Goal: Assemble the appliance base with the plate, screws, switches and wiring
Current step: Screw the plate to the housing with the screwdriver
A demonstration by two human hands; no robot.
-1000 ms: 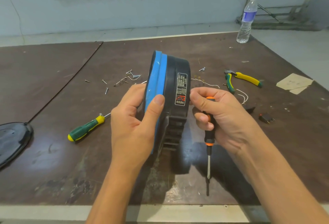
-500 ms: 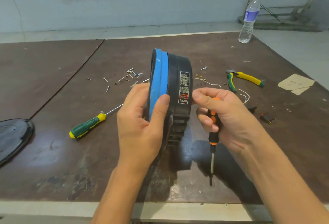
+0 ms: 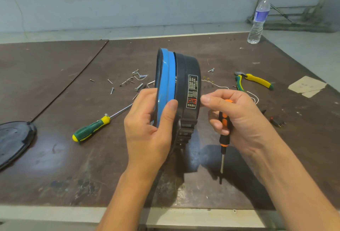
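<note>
The round appliance base (image 3: 185, 76), black with a blue rim and a rating label, is held up on its edge above the table. My left hand (image 3: 147, 129) grips its blue rim, thumb across the edge. My right hand (image 3: 241, 120) holds an orange-and-black screwdriver (image 3: 223, 133) pointing down, while thumb and forefinger touch the black side by the label. Loose screws (image 3: 127, 82) lie scattered behind the base. White wires (image 3: 219, 85) lie to its right. A small black switch (image 3: 277, 121) sits at the right.
A green-and-yellow screwdriver (image 3: 92, 127) lies left of the base. Green-and-yellow pliers (image 3: 253, 81) lie at the right, beside a paper scrap (image 3: 307, 86). A dark round plate (image 3: 12, 142) sits at the left edge. A water bottle (image 3: 258, 19) stands at the far right corner.
Both hands and the base have shifted slightly right and up. The grips are the same.
</note>
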